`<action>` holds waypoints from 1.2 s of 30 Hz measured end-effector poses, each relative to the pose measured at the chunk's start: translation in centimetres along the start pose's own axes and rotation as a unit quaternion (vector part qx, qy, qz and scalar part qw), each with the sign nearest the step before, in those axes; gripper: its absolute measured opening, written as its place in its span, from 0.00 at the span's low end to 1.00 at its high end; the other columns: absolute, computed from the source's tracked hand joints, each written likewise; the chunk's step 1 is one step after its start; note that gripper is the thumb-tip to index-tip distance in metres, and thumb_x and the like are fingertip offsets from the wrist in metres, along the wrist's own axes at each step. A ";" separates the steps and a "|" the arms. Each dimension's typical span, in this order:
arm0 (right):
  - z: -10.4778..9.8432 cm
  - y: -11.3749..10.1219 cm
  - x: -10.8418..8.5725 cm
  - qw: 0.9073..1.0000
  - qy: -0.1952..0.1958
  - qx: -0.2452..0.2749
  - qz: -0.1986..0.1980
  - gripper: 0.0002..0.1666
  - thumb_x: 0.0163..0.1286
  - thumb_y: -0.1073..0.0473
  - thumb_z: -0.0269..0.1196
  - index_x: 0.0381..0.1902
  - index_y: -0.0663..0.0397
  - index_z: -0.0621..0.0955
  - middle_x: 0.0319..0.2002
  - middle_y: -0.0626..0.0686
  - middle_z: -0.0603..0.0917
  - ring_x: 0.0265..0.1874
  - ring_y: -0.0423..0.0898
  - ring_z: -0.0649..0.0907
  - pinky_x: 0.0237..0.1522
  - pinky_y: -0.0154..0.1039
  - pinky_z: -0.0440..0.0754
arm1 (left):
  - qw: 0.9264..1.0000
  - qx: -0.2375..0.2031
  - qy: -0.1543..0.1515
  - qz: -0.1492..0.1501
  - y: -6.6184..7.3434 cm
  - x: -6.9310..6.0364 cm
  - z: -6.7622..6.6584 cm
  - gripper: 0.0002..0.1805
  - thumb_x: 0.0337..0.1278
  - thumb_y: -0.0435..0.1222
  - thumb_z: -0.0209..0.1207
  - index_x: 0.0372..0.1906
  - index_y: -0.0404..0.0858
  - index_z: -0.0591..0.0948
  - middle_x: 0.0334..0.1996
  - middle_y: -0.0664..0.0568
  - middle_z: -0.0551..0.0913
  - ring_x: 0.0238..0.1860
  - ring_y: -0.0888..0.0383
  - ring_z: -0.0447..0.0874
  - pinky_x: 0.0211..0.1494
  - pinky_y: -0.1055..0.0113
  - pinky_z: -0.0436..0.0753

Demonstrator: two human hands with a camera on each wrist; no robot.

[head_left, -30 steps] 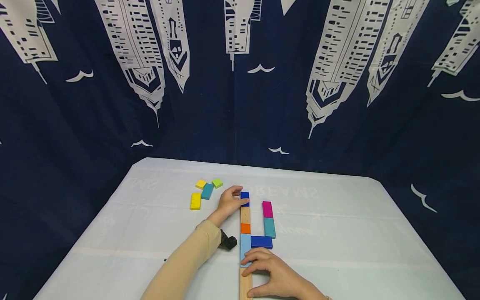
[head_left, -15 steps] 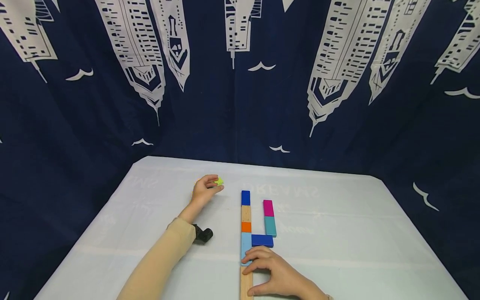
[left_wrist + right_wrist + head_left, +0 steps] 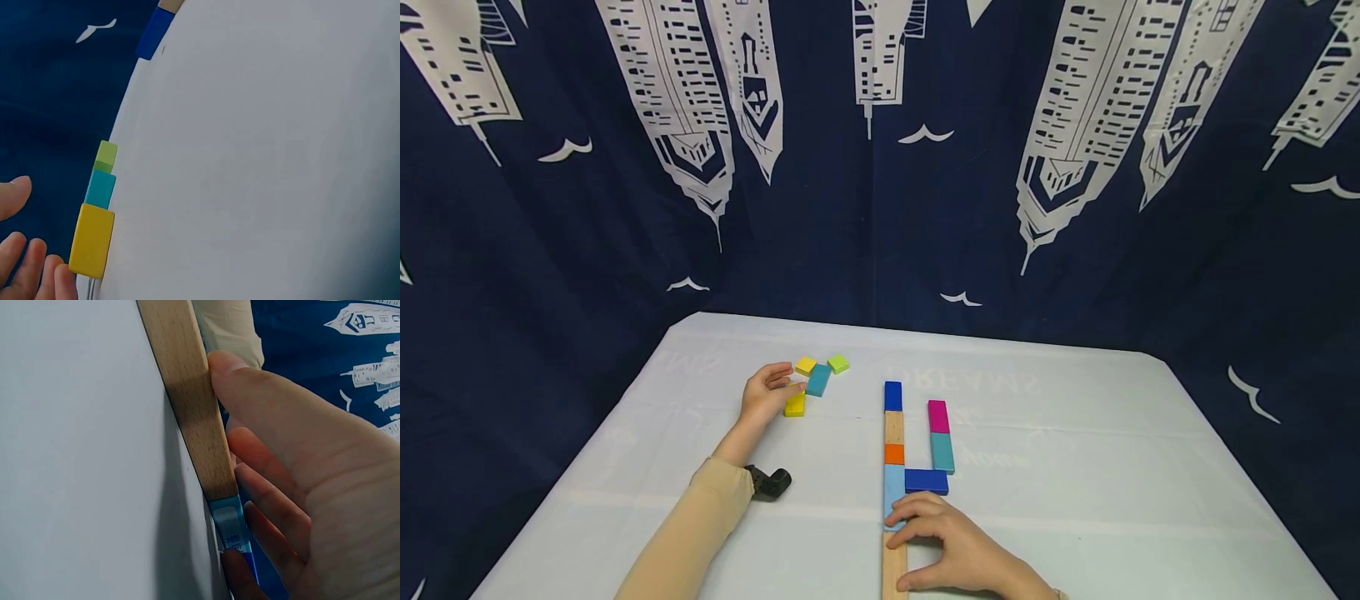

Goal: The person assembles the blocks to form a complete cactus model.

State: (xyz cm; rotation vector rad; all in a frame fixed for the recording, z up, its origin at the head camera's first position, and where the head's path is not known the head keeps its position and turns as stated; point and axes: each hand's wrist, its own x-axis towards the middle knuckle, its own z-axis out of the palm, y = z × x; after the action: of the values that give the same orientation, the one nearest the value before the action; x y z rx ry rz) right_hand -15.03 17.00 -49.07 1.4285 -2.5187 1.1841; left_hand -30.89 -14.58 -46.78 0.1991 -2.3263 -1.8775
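My left hand (image 3: pixel 763 396) is beside the yellow block (image 3: pixel 794 406), its thumb reaching over the block's top in the head view. In the left wrist view the thumb and fingers are spread apart, with nothing between them. Next to that block lie a teal block (image 3: pixel 818 380), a smaller yellow block (image 3: pixel 806 367) and a lime green block (image 3: pixel 838 363). My right hand (image 3: pixel 951 546) rests with thumb and fingertips on the row, touching the long wooden block (image 3: pixel 194 406) and the light blue block (image 3: pixel 893 483).
Beyond the light blue block, the row continues with an orange block (image 3: pixel 894 454), a short wooden block (image 3: pixel 894 427) and a blue block (image 3: pixel 892 396). A side branch has a blue block (image 3: pixel 927 481), a teal block (image 3: pixel 942 452) and a magenta block (image 3: pixel 937 416). They lie on a white-covered table (image 3: pixel 1075 500).
My left hand has left the blue block at the row's far end, moved left over the loose blocks, then back toward me beside the yellow block. The right hand stays put.
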 end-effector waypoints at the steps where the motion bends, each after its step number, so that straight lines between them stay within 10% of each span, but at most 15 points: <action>1: 0.0 0.1 0.0 1.000 0.000 -0.002 -0.004 0.20 0.52 0.45 0.71 0.44 0.37 0.82 0.53 0.42 0.78 0.58 0.45 0.70 0.57 0.41 0.70 | 1.000 0.004 0.002 -0.006 -0.2 0.0 -0.1 0.29 0.46 0.31 0.68 0.56 0.30 0.74 0.54 0.39 0.75 0.53 0.46 0.73 0.58 0.58 0.72; 10: 0.1 0.1 0.0 1.000 0.003 -0.011 -0.018 0.20 0.53 0.45 0.71 0.45 0.38 0.82 0.53 0.43 0.78 0.57 0.46 0.71 0.57 0.42 0.70 | 0.999 -0.011 0.006 -0.042 -1.5 0.1 -0.1 0.32 0.42 0.28 0.69 0.58 0.30 0.72 0.56 0.39 0.73 0.56 0.47 0.71 0.59 0.58 0.72; 36: 0.1 0.2 -0.1 1.000 -0.003 -0.015 -0.003 0.20 0.53 0.45 0.71 0.44 0.36 0.82 0.53 0.41 0.77 0.58 0.44 0.70 0.57 0.42 0.70 | 0.998 0.044 -0.031 0.026 -2.4 -0.9 -0.2 0.38 0.35 0.30 0.73 0.59 0.32 0.72 0.51 0.38 0.75 0.50 0.46 0.75 0.55 0.56 0.74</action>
State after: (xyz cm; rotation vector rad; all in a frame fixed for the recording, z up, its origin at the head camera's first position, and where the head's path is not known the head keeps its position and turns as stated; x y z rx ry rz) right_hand -15.07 17.10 -49.24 1.4343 -2.5237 1.1386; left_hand -29.91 -15.11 -49.07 0.0909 -2.4325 -1.7838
